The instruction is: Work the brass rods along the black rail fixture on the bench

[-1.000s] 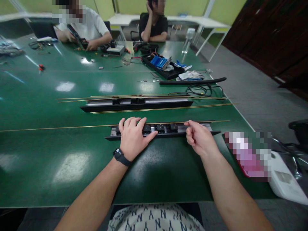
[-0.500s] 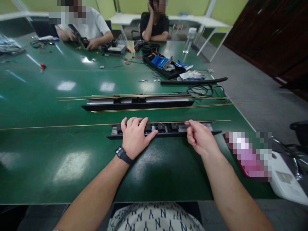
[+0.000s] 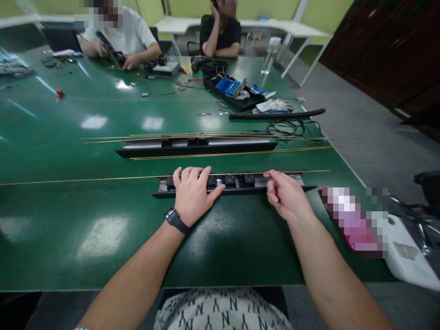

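Observation:
A long black channel with a pale metallic inside (image 3: pixel 282 183) lies across the table in front of me, with several black blocks (image 3: pixel 250 180) set along it. My left hand (image 3: pixel 194 190) rests over its left part, fingers spread and bent over the far edge, thumb apart to the right. Along that far edge runs a thin brass-coloured rod (image 3: pixel 103 179), which extends well past the channel on the left. Thumb and index finger of my right hand (image 3: pixel 283 192) pinch the rod near the channel's right end, with the other fingers curled in.
Beyond lies a second black channel (image 3: pixel 195 150) with several thin rods beside it. Farther back are a cable coil (image 3: pixel 285 128), a black strip (image 3: pixel 275 114), gloves (image 3: pixel 273 106) and a tray (image 3: pixel 240 106). A white object (image 3: pixel 412 252) lies right. Two people sit opposite.

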Demonstrator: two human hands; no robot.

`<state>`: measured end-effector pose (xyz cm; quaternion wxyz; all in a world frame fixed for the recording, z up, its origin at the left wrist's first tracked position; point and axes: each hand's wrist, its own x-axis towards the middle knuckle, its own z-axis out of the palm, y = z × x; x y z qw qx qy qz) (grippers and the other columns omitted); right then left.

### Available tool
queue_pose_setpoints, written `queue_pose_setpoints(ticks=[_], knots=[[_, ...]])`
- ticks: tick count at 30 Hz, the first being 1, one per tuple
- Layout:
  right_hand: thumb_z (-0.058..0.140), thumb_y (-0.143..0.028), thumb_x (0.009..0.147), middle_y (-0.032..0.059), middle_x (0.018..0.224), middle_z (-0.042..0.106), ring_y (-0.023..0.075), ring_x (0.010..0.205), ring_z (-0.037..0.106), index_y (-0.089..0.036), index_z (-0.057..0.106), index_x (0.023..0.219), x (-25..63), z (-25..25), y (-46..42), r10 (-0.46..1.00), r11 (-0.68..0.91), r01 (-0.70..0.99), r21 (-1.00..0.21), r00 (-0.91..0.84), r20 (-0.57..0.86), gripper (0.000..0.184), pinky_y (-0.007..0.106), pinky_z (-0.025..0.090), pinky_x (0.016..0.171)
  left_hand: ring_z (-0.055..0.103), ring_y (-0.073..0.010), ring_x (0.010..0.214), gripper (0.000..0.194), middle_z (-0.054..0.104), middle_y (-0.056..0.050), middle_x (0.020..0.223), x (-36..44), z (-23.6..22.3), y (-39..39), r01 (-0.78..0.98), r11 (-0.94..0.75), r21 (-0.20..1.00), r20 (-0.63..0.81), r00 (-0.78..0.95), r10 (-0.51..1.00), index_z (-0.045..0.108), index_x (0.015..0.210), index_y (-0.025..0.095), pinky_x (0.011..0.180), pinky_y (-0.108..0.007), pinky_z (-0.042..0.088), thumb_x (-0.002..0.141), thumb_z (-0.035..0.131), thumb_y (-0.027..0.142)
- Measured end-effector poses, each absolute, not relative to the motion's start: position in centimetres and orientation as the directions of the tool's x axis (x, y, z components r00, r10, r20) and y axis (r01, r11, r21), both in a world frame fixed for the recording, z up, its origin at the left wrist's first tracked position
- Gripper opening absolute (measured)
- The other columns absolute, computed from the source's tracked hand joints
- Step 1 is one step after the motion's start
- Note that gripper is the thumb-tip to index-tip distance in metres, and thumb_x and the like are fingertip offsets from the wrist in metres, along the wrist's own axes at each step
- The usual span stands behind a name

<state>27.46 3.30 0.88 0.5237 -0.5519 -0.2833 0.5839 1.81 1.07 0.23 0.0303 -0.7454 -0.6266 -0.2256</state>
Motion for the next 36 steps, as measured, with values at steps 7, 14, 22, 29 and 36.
queue_pose_setpoints(ticks=[7,14,22,29,36], knots=[[0.075,-0.037,0.087,-0.0056,0.049,0.054,0.0063,0.028,0.036,-0.017,0.064,0.092,27.47,0.90,3.30,0.923,-0.291,-0.309,-0.905,0.158,-0.351,0.023,0.017,0.020,0.027,0.056,-0.0347,0.127,0.058,0.070,-0.013,0.127,1.75,0.34,0.98,0.942,-0.216,0.257,0.383,0.106,0.918,0.064,0.136,0.022,0.122,-0.057,0.023,0.093,0.062,0.061],[0.074,-0.035,0.088,-0.0050,0.050,0.055,0.0066,0.028,0.038,-0.017,0.065,0.091,27.59,0.78,3.31,0.928,-0.287,-0.318,-0.904,0.143,-0.345,0.020,0.017,0.020,0.027,0.052,-0.0373,0.133,0.055,0.070,-0.014,0.127,1.70,0.92,0.59,0.945,-0.174,0.276,0.399,0.052,0.916,0.067,0.131,0.025,0.123,-0.062,0.018,0.089,0.067,0.062],[0.077,-0.039,0.086,-0.0058,0.049,0.054,0.0060,0.028,0.037,-0.017,0.065,0.091,27.53,0.89,3.31,0.921,-0.299,-0.299,-0.906,0.158,-0.356,0.026,0.017,0.021,0.027,0.057,-0.0360,0.125,0.055,0.071,-0.013,0.125,1.60,0.61,0.91,0.951,-0.163,0.261,0.373,0.056,0.926,0.068,0.128,0.026,0.118,-0.060,0.026,0.089,0.066,0.065],[0.079,-0.039,0.085,-0.0058,0.049,0.053,0.0055,0.028,0.038,-0.015,0.067,0.091,27.38,1.14,3.27,0.917,-0.323,-0.295,-0.899,0.137,-0.374,0.028,0.016,0.020,0.027,0.057,-0.0362,0.125,0.056,0.070,-0.014,0.127,1.72,0.66,0.82,0.952,-0.171,0.252,0.364,0.070,0.929,0.068,0.130,0.024,0.118,-0.062,0.025,0.090,0.064,0.063],[0.076,-0.041,0.087,-0.0053,0.048,0.054,0.0062,0.027,0.038,-0.016,0.065,0.091,27.28,1.16,3.34,0.917,-0.315,-0.298,-0.901,0.151,-0.370,0.028,0.017,0.020,0.027,0.056,-0.0357,0.126,0.054,0.070,-0.013,0.127,1.75,0.55,0.91,0.954,-0.165,0.251,0.376,0.061,0.925,0.068,0.130,0.026,0.119,-0.061,0.024,0.090,0.064,0.063]])
